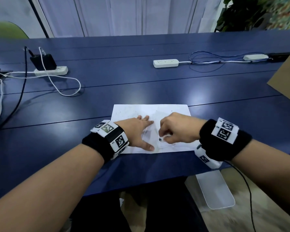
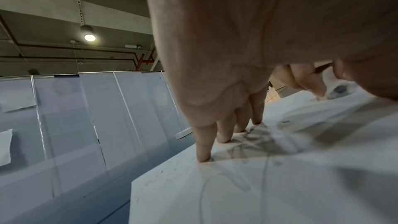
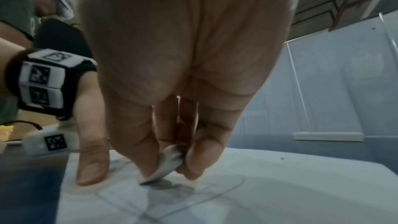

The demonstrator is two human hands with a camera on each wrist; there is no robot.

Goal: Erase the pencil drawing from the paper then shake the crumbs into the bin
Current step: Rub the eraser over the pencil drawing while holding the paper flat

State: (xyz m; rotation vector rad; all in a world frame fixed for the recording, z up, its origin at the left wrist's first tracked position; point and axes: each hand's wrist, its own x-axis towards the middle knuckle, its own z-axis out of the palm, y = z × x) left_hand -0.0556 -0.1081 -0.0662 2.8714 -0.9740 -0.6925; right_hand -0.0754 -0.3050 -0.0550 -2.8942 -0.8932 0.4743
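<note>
Rubbing is the step in hand: paper [image 1: 151, 113] lies flat on the blue table [image 1: 141, 77] close to its near edge, pencil drawing [image 3: 172, 192] still visible as grey lines and a shaded patch near the sheet's near side. Eraser [image 3: 165, 164], small, white, dirty-edged, is pinched between thumb and fingertips of the right hand [image 1: 177, 128], its lower edge touching the shaded patch. Left hand [image 1: 136, 131] lies flat on the sheet's left part, fingers [image 2: 203, 151] straight and slightly spread, tips pressing down, thumb out toward the near edge. To do it well, judged: keep the left hand pinning close beside the rubbed spot so the sheet does not crease, use short strokes directed away from the pinning hand, moderate pressure, and leave the crumbs on the sheet for tipping later. Bin [image 1: 214, 190], translucent white, sits on the floor below the table's near right. Writing: none readable; wristbands [image 1: 224, 131] carry only black-and-white square markers.
</note>
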